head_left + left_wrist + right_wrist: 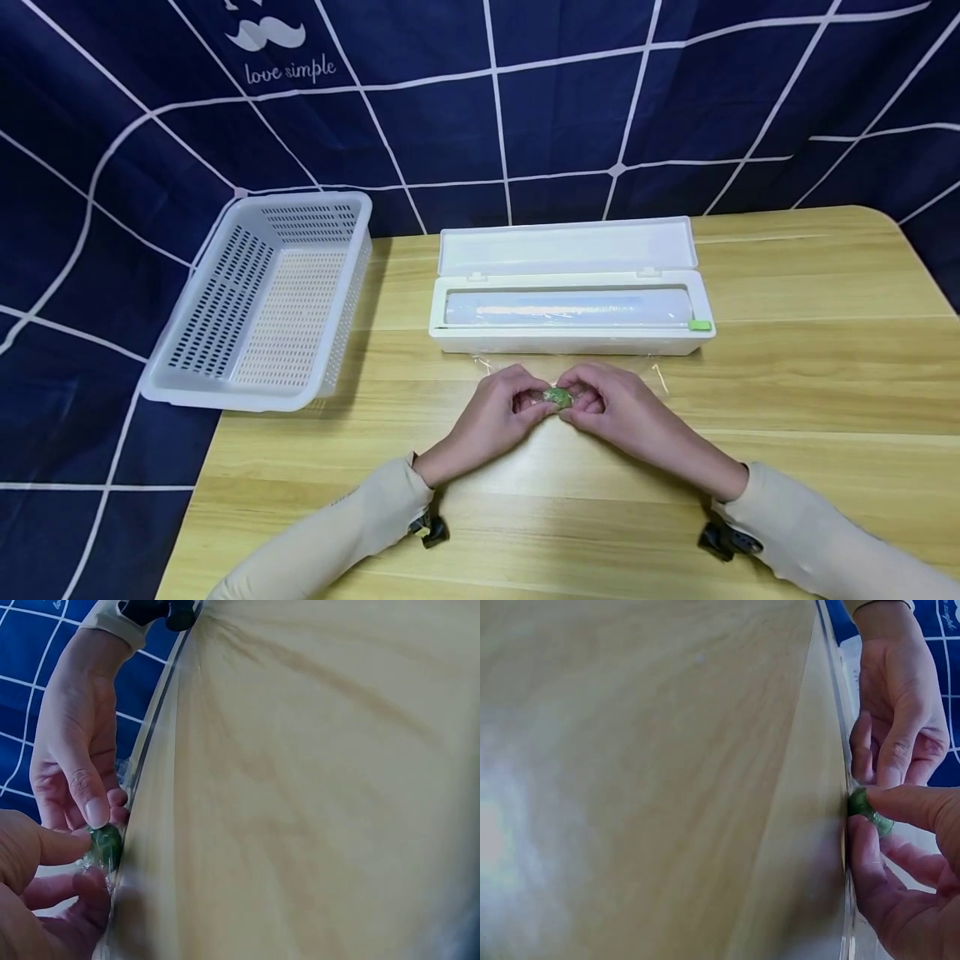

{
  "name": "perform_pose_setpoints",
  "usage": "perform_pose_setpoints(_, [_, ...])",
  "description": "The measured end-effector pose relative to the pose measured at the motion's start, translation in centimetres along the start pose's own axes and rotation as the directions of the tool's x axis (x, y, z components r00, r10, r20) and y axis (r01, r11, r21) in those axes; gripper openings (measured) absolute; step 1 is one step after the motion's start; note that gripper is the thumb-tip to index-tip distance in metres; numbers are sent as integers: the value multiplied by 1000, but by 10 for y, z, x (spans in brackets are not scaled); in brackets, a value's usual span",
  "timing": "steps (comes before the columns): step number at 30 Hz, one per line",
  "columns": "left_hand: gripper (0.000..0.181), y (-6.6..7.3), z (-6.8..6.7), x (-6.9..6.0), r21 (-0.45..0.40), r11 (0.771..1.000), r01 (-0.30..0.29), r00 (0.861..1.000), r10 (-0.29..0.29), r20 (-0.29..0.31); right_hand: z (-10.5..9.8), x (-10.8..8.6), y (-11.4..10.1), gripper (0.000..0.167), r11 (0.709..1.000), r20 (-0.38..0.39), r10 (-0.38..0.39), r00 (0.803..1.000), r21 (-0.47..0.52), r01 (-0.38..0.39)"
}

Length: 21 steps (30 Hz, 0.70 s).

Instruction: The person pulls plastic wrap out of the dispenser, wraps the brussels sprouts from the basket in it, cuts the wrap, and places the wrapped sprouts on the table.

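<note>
**Forearms foremost: small green item held in both hands**

Two sleeved forearms [352, 525] lie nearest us, a black device [431, 532] at each wrist. We find the left hand [498, 412] and right hand [626, 412] meeting over the middle of the desk [810, 392], thumb and fingers of each clamped on a small green item [557, 397], with clear film [107, 876] about it. Its identity we cannot tell.

Just beyond, near the desk's far edge, we record a white box [570, 343], its lid [566, 247] raised, a roll [567, 308] inside and a green tab [700, 326] at its front right corner. A white slotted basket [361, 218] occupies the desk's far left corner.
</note>
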<state>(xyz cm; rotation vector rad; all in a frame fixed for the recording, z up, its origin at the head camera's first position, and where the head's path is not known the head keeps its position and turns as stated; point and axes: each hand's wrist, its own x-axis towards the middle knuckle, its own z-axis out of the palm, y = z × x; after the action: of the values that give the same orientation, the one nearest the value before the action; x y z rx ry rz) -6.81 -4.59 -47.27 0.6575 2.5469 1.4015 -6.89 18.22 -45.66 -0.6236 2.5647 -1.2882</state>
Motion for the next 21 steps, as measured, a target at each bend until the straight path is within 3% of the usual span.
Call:
perform_pose_setpoints(10, [24,4,0,-5,87,996,-3,1000,2,5,-2,-3,-1,30,995,-10,-17,1000,-103,16])
perform_pose_setpoints(16, [35,4,2,-5,92,995,-41,999,43,-19,-3,-3,0,28,992,-9,-10,1000,-125,9])
perform_pose_setpoints(21, [26,5,3,-3,88,995,-52,998,54,-18,-5,-2,-2,25,992,-8,-9,1000,-128,8])
